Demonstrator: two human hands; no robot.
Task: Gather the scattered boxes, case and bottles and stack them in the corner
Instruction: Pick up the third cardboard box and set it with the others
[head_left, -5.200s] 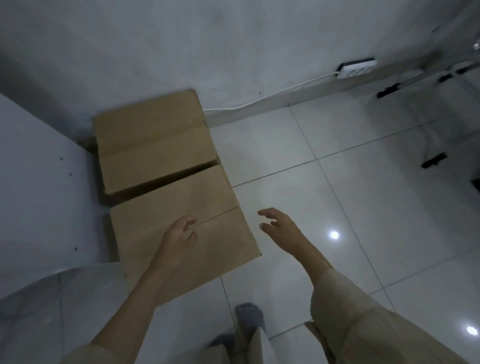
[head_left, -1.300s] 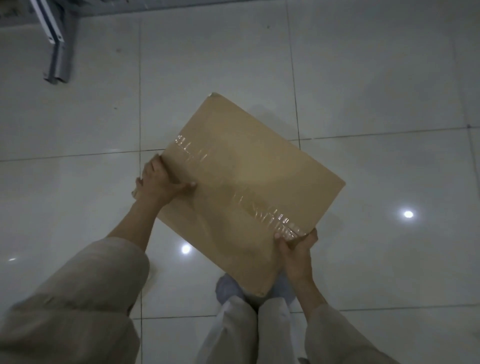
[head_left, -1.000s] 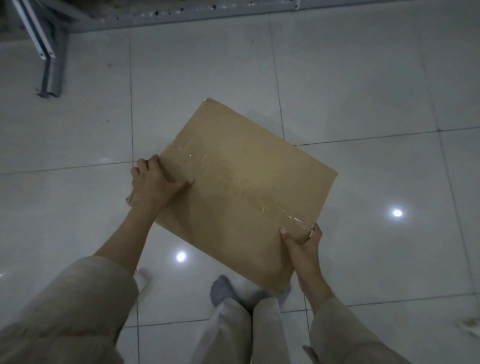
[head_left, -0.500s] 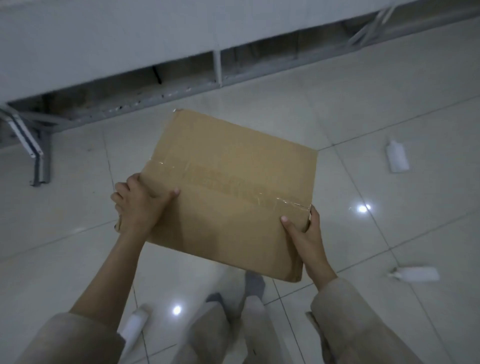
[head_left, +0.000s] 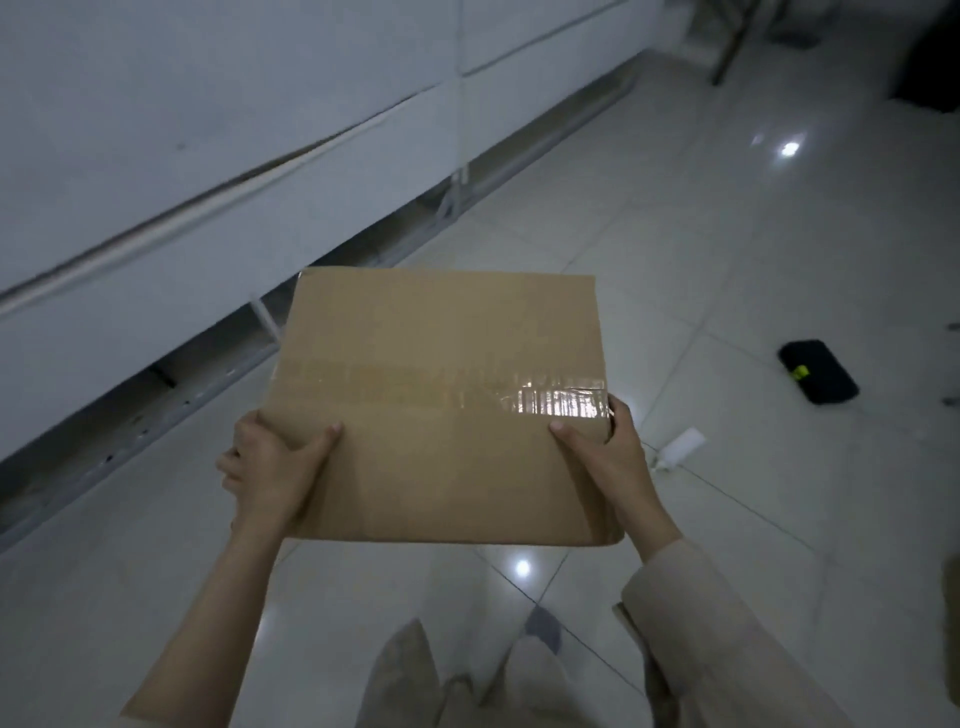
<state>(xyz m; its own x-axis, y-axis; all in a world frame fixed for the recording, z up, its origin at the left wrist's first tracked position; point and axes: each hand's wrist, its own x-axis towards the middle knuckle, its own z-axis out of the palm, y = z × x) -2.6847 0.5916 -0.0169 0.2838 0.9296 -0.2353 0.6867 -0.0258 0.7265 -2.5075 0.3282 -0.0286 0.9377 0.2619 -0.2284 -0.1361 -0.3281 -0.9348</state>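
Observation:
I hold a brown cardboard box (head_left: 441, 410) off the floor in front of me, its top sealed with clear tape. My left hand (head_left: 272, 467) grips its left edge with the thumb on top. My right hand (head_left: 610, 462) grips its right edge the same way. On the tiled floor to the right lies a black case (head_left: 818, 378) with a small yellow mark. A white bottle (head_left: 680, 449) lies on its side just right of my right hand, partly hidden by it.
A long white bench or counter (head_left: 208, 171) on a metal frame runs along the left, with a dark gap under it. Glossy white floor tiles (head_left: 727, 234) stretch ahead and to the right. Dark furniture (head_left: 930, 57) stands at the far right corner.
The view has swung to the right with the box held in both hands. The box now sits squarer to me. The black case has come into view on the right.

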